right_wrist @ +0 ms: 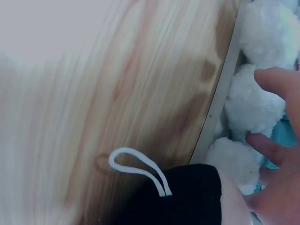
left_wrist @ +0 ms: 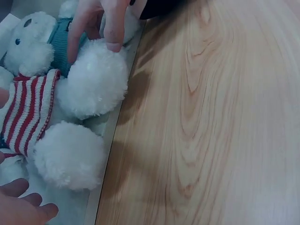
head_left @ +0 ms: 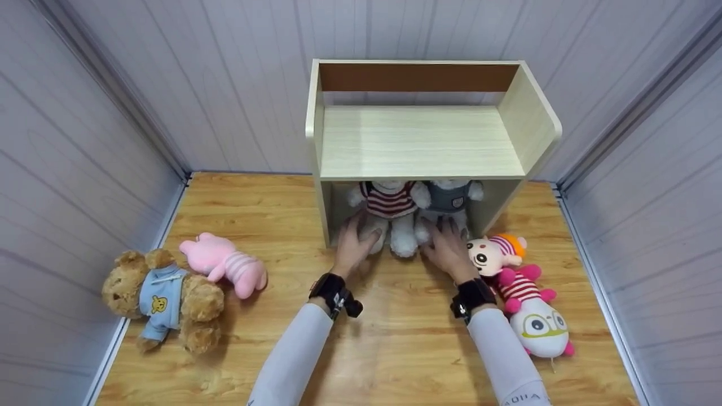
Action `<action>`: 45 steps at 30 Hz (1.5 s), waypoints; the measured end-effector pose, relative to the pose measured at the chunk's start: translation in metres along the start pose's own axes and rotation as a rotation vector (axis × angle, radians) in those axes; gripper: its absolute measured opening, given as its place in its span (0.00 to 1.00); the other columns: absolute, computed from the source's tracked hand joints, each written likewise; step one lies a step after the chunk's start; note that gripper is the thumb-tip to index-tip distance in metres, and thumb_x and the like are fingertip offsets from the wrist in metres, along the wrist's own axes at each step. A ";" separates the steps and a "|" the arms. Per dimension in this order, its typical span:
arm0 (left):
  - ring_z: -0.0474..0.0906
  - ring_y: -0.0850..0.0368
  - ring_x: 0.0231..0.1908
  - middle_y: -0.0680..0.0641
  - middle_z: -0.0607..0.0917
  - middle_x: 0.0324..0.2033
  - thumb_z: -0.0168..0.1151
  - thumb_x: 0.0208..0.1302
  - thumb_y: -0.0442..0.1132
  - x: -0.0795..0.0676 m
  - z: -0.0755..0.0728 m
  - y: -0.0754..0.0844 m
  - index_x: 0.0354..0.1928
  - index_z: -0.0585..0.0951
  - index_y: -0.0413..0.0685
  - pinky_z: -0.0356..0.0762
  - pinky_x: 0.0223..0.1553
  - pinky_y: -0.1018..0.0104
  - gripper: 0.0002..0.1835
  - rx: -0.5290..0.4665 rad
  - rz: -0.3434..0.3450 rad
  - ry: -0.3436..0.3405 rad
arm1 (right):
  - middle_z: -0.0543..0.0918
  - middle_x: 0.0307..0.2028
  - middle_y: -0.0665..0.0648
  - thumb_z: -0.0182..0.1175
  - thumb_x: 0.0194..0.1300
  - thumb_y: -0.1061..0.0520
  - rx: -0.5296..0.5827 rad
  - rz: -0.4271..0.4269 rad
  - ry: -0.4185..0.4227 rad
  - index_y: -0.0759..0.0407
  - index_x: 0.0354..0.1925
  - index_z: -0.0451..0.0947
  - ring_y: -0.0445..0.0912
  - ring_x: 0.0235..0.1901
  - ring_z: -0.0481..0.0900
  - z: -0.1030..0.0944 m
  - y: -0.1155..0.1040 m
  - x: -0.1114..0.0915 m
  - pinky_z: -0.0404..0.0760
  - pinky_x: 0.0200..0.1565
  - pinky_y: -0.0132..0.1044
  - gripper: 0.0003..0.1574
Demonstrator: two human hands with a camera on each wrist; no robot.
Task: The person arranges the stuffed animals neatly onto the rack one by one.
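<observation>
1. Two toys in the head view, striped-shirt plush [head_left: 390, 202] and grey-shirt plush [head_left: 448, 198], sit side by side in the lower compartment of the shelf [head_left: 417, 141]. My left hand [head_left: 354, 247] and right hand [head_left: 447, 247] reach in at their legs; judged step: settling the pair.
2. Left wrist view: my left hand lies relaxed, gripping nothing.
3. Right wrist view: my right hand is spread beside a white foot [right_wrist: 248, 108]; contact unclear. Next move likely calls for gentle, even pressure.

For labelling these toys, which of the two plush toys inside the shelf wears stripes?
The left plush toy, nearer the left hand: it wears red and white stripes, while the right plush toy wears a bluish, unstriped top.
</observation>
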State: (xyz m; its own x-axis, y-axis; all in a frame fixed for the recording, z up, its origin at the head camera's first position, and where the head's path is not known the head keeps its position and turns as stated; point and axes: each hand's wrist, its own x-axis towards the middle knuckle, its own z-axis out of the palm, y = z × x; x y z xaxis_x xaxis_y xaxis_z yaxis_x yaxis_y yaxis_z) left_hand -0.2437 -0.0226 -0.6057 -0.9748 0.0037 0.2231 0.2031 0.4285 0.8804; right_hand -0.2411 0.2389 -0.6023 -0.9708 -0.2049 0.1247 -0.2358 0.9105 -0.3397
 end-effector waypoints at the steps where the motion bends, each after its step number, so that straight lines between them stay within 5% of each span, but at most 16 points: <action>1: 0.70 0.33 0.66 0.30 0.74 0.65 0.67 0.65 0.47 -0.001 -0.001 0.000 0.71 0.71 0.36 0.67 0.68 0.38 0.37 0.001 0.003 0.001 | 0.65 0.71 0.79 0.68 0.66 0.51 0.000 -0.008 0.023 0.52 0.75 0.68 0.74 0.73 0.58 0.000 0.000 -0.002 0.54 0.66 0.80 0.42; 8: 0.69 0.33 0.68 0.29 0.73 0.67 0.65 0.65 0.47 -0.010 -0.023 -0.003 0.72 0.69 0.37 0.65 0.70 0.41 0.37 -0.010 -0.046 -0.026 | 0.74 0.64 0.74 0.71 0.61 0.54 0.072 -0.089 0.237 0.59 0.73 0.69 0.76 0.69 0.62 -0.004 -0.001 -0.013 0.61 0.66 0.75 0.45; 13: 0.72 0.33 0.66 0.29 0.75 0.66 0.65 0.65 0.42 -0.018 -0.039 -0.009 0.71 0.68 0.31 0.68 0.69 0.42 0.36 -0.016 0.018 0.010 | 0.77 0.59 0.73 0.72 0.56 0.57 0.094 -0.135 0.398 0.64 0.70 0.71 0.78 0.66 0.65 -0.006 -0.003 -0.023 0.65 0.64 0.73 0.45; 20: 0.81 0.33 0.54 0.30 0.82 0.57 0.63 0.66 0.37 -0.036 -0.056 -0.007 0.74 0.65 0.35 0.81 0.55 0.43 0.36 -0.067 0.047 0.032 | 0.77 0.58 0.72 0.71 0.55 0.54 0.156 -0.121 0.533 0.66 0.67 0.74 0.78 0.66 0.65 -0.004 -0.007 -0.036 0.61 0.67 0.71 0.42; 31: 0.82 0.41 0.57 0.37 0.86 0.54 0.62 0.73 0.40 -0.061 -0.086 -0.003 0.70 0.74 0.42 0.79 0.57 0.42 0.27 -0.114 -0.048 0.042 | 0.78 0.58 0.71 0.72 0.53 0.52 0.198 -0.164 0.592 0.69 0.62 0.76 0.80 0.63 0.66 0.005 -0.009 -0.051 0.63 0.65 0.72 0.41; 45: 0.80 0.40 0.58 0.34 0.84 0.55 0.60 0.75 0.36 -0.055 -0.172 0.001 0.66 0.77 0.35 0.79 0.57 0.45 0.22 -0.076 -0.069 0.147 | 0.78 0.58 0.70 0.69 0.57 0.50 0.234 -0.142 0.577 0.67 0.62 0.76 0.80 0.64 0.65 0.005 -0.009 -0.055 0.61 0.67 0.71 0.38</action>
State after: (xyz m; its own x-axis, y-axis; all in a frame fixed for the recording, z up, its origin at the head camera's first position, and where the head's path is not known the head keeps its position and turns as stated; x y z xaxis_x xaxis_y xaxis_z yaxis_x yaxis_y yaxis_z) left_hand -0.1742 -0.1782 -0.5454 -0.9639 -0.1576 0.2144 0.1477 0.3531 0.9238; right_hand -0.1860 0.2406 -0.6108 -0.7650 -0.0318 0.6433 -0.4272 0.7726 -0.4698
